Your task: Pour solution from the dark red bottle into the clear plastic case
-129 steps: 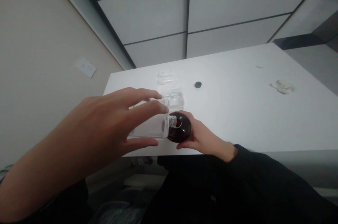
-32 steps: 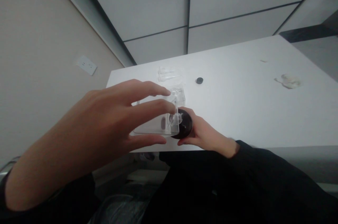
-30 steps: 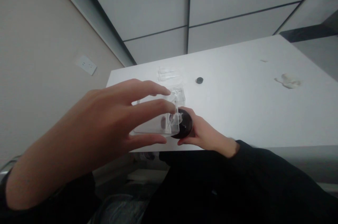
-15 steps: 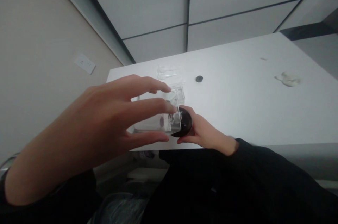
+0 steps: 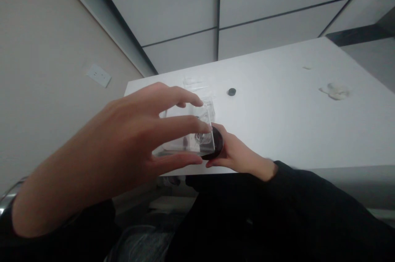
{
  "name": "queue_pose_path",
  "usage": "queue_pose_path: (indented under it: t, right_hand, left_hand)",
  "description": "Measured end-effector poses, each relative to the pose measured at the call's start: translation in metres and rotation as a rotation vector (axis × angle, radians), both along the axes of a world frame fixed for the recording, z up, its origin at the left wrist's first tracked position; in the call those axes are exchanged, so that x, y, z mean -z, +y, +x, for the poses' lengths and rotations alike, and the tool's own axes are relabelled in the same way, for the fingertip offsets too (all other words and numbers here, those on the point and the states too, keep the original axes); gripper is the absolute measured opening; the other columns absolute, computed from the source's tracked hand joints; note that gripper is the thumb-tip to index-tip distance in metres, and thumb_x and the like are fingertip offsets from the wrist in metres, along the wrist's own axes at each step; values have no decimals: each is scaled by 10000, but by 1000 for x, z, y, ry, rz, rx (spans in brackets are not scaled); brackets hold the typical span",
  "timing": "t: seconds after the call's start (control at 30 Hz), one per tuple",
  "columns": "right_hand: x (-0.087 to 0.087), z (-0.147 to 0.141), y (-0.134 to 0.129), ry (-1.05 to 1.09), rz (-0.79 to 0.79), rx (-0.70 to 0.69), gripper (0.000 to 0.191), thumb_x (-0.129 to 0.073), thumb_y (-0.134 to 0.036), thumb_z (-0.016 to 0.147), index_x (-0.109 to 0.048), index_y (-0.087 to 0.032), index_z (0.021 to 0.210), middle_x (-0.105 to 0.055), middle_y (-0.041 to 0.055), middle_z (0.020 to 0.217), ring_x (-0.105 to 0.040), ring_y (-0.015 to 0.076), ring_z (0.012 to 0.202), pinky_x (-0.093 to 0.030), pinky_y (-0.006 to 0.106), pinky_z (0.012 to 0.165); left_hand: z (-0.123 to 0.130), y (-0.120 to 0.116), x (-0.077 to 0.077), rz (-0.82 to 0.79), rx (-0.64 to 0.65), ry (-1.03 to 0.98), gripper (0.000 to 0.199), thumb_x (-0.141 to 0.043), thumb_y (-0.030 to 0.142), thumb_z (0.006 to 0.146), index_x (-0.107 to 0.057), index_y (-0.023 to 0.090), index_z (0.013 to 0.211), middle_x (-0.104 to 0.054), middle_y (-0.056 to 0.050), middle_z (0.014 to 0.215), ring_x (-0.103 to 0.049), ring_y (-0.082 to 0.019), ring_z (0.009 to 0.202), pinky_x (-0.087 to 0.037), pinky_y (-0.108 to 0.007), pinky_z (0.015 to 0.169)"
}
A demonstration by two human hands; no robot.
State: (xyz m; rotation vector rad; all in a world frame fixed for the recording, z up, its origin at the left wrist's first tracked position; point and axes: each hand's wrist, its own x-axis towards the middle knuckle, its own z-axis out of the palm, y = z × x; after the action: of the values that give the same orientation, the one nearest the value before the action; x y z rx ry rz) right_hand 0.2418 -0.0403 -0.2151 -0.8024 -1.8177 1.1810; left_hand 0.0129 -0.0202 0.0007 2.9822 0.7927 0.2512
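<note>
From the head camera, the left hand clasps a clear square bottle between fingers and thumb, the bottle held on its side above the table with its neck toward the right. The right hand grips a dark round cap by its edge, touching that neck. Beyond them, a white table bears a clear plastic box, a small black disc and a crumpled tissue.

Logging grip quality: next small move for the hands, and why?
Likely a small twist of the dark round cap with the right hand, as the left hand grips the clear square bottle and the cap sits against its neck end.
</note>
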Motion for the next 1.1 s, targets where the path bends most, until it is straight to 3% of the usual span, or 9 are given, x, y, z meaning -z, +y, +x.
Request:
queue_pose_path:
  t: [0.6,1.1]
  right_hand:
    - [2,1,-1,-20,-24,31,889,-923,-534,811,-503,-252,1542,-692,153,1458,-710,378,1291,-568,556,1110]
    - [2,0,-1,-8,-22,17,918,-918,-555,813,-479,-250,1559,-683,164,1473,-703,380,1310,-561,565,1123]
  left_hand:
    - [8,0,4,-15,-1,-9,215,-639,401,1052,-701,371,1256,-688,-10,1418,-660,-306,1305,-544,-467,1141]
    - [11,-1,4,-81,-14,3,264,-715,324,996,-641,334,1250,-653,-44,1400,-656,-301,1285,-608,-413,1006]
